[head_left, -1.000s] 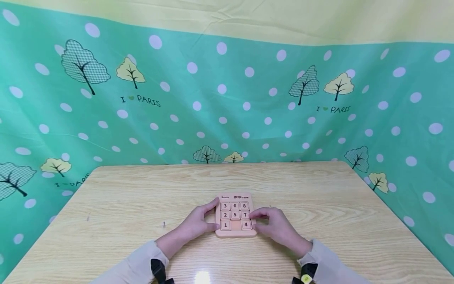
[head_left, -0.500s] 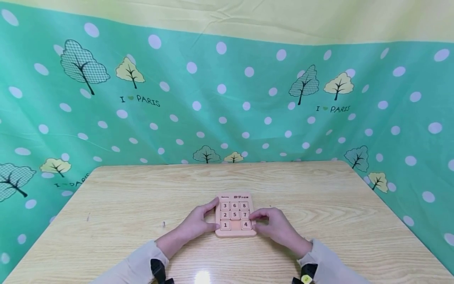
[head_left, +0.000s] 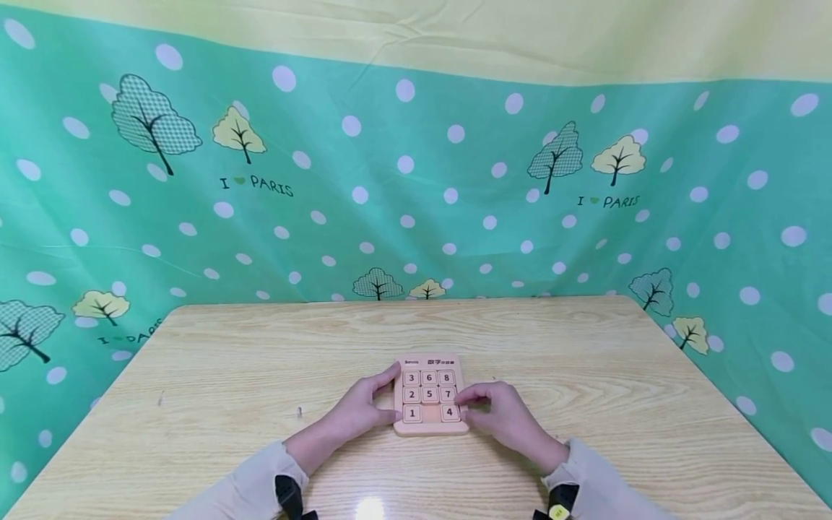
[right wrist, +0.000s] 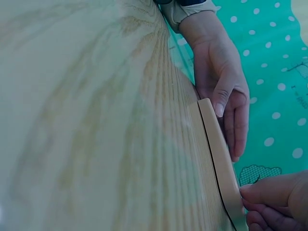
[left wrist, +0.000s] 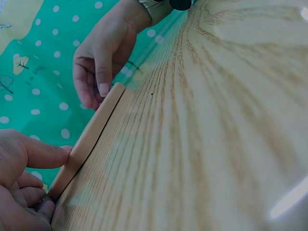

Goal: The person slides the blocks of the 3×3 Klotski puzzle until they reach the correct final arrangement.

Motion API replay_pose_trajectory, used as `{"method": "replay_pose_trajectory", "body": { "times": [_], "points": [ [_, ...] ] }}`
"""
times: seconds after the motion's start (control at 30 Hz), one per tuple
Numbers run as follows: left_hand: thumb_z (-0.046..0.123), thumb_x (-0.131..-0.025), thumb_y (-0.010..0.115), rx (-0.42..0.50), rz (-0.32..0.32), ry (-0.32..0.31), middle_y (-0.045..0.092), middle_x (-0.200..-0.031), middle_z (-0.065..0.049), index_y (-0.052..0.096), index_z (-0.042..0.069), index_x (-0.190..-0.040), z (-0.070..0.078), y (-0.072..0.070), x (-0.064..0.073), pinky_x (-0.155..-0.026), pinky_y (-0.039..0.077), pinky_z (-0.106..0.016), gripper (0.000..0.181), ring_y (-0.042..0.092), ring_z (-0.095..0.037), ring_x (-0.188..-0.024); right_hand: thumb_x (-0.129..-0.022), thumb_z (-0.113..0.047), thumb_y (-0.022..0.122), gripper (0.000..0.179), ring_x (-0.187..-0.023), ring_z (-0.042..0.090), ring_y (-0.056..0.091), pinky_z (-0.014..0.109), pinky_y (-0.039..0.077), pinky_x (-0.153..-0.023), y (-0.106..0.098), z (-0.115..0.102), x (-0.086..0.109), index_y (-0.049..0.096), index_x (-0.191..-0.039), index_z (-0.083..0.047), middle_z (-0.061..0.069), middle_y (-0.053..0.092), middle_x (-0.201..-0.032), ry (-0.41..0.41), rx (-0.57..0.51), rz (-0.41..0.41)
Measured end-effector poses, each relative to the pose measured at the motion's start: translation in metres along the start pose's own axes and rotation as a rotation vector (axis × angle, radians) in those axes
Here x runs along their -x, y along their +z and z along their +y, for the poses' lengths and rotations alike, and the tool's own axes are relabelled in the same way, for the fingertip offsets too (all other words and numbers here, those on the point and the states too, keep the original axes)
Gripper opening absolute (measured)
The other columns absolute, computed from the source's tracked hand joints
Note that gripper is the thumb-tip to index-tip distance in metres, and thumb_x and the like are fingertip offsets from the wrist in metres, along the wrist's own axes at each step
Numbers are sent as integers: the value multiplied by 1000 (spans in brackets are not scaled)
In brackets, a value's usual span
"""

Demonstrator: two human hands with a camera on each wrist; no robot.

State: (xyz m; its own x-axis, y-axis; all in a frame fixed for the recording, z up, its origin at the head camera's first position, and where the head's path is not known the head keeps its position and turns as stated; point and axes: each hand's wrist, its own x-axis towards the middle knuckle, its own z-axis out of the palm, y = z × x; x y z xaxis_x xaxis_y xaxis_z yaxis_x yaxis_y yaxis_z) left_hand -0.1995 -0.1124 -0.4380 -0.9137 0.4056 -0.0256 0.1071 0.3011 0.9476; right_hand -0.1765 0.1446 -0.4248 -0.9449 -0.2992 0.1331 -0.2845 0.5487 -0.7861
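Head view: one board point(head_left: 432, 428) lies on one desk point(head_left: 585, 347) between left hand point(head_left: 360, 406) and right hand point(head_left: 503, 419), long axis 12 to 6 o'clock. Tile 4 point(head_left: 449, 412) sits at 9 o'clock from the right, nearer fingers; the gap point(head_left: 431, 414) follows beyond. Left fingers grip the board's 9 o'clock edge, right fingers its 3 o'clock. Count: eight tiles point(head_left: 429, 394), one gap.
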Motion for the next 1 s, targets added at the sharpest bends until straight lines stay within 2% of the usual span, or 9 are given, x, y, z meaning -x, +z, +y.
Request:
{"method": "replay_pose_trajectory", "body": {
  "times": [0.4,0.57,0.83,1.0],
  "points": [
    [5,-76,75,-20,8,2,30,-151,-15,32,-1,-144,0,0,1,-114,17,-45,81,25,-32,-139,-77,0,70,19,-89,17,62,26,53,-80,3,-3,-2,72,-94,-9,1,71,-95,-20,28,-27],
    [6,-76,75,-26,11,1,30,-151,-14,32,-1,-144,0,0,0,-115,17,-45,81,25,-31,-139,-77,1,69,19,-87,17,62,25,53,-78,7,-5,-3,72,-94,-6,4,71,-95,-50,2,-33],
    [6,-76,75,-28,6,11,29,-151,-15,32,-1,-144,-1,0,0,-114,18,-45,81,25,-32,-139,-78,0,69,17,-77,8,59,20,53,-67,14,-9,-5,72,-95,-4,4,71,-89,-80,-39,-50],
    [5,-76,75,-37,7,15,30,-150,-16,32,-2,-144,-1,1,0,-114,19,-45,81,27,-33,-138,-78,2,69,17,-78,11,60,20,53,-68,18,-11,-8,72,-94,-3,5,70,-89,-86,-63,-62]
  ]
}}
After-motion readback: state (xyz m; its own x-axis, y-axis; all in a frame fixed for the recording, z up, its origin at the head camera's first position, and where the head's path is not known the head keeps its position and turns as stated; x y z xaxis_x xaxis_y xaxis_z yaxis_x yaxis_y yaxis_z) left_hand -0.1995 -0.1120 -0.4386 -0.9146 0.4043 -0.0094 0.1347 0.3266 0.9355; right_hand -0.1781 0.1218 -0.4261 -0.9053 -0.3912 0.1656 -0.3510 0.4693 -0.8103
